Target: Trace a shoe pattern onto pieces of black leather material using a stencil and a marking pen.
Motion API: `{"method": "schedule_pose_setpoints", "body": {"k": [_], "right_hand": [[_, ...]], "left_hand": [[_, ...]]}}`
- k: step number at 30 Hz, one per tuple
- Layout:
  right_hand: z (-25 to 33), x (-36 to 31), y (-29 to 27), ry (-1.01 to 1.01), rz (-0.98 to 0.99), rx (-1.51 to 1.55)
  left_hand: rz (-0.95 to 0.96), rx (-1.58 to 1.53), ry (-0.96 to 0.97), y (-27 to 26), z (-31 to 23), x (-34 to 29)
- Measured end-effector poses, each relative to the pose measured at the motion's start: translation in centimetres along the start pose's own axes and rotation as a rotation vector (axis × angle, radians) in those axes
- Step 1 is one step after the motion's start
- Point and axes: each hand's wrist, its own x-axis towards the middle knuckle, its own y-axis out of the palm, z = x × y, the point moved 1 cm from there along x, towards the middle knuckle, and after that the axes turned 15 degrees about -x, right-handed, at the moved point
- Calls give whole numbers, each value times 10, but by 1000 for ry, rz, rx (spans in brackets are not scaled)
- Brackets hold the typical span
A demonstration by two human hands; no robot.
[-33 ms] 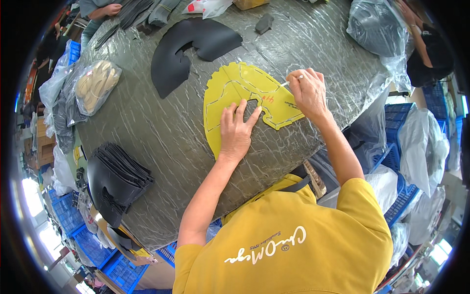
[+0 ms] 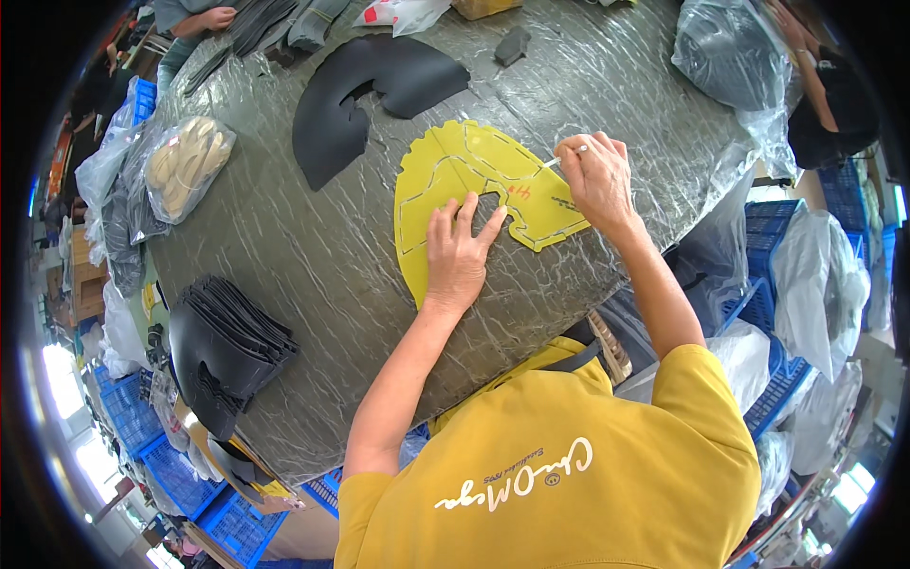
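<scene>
A yellow curved template (image 2: 445,171) with slotted lines and a notched edge lies flat on the table. My left hand (image 2: 460,251) presses on it with fingers spread, beside the dark cut-out in its middle. At the template's upper right edge, my right hand (image 2: 597,180) is closed round a thin, pale pen (image 2: 583,149). The pen's tip touches or hovers at a slot near that edge; I cannot tell which. Whatever lies under the template is hidden. Beyond it rests a black curved sheet piece (image 2: 327,114). A stack of similar black pieces (image 2: 227,332) sits to the left.
The table (image 2: 351,275) has a wrinkled, shiny dark cover. A bag of beige pieces (image 2: 190,166) lies at left, a small dark scrap (image 2: 513,45) at the back. Another person's hand (image 2: 218,18) is at far left. Blue crates (image 2: 773,228) flank the table at right.
</scene>
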Motion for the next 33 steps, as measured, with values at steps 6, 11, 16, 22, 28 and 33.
{"method": "schedule_pose_setpoints", "body": {"k": [6, 11, 16, 22, 28, 33], "right_hand": [[3, 10, 2, -11, 29, 13], [9, 28, 11, -24, 68, 60], [17, 37, 27, -25, 54, 94], [18, 37, 37, -39, 40, 92], [16, 34, 30, -36, 36, 58], [15, 25, 19, -17, 4, 56]], "left_hand": [[-8, 8, 5, -1, 0, 0], [-45, 25, 17, -2, -1, 1], [-31, 2, 21, -2, -1, 1], [-24, -10, 28, -1, 1, -1], [-17, 4, 20, -1, 0, 0], [-21, -3, 17, -1, 2, -1]]}}
